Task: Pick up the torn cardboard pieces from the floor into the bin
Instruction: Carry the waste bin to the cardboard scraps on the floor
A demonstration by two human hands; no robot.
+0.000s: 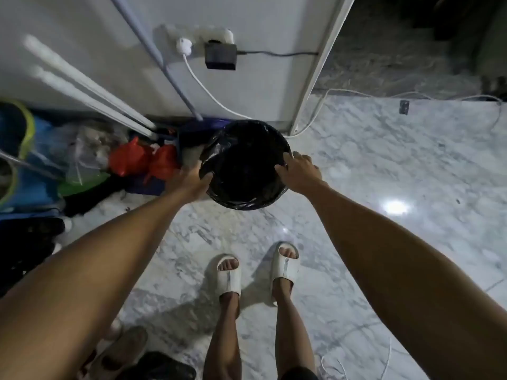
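Item: round bin lined with black plastic bag (244, 187), on grey-veined marble floor (384, 174). We grip its rim, left hand (189, 181) at nine o'clock, right hand (299, 172) at three o'clock.

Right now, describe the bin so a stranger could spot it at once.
Find the white wall with the socket; at its foot on the marble floor stands the bin. Both hands grip its rim. It is round and black-lined, unlike the red bags beside it.

Bin (219, 200): lined with thin black plastic film, crinkled and glossy. Floor (384, 165): polished grey-veined white marble, smooth, mirror-bright under the lamp glare; slides (285, 266): off-white moulded foam or rubber, matt. Bags (130, 159): red, shiny crumpled plastic; wall (260, 86): smooth painted white, slight sheen.
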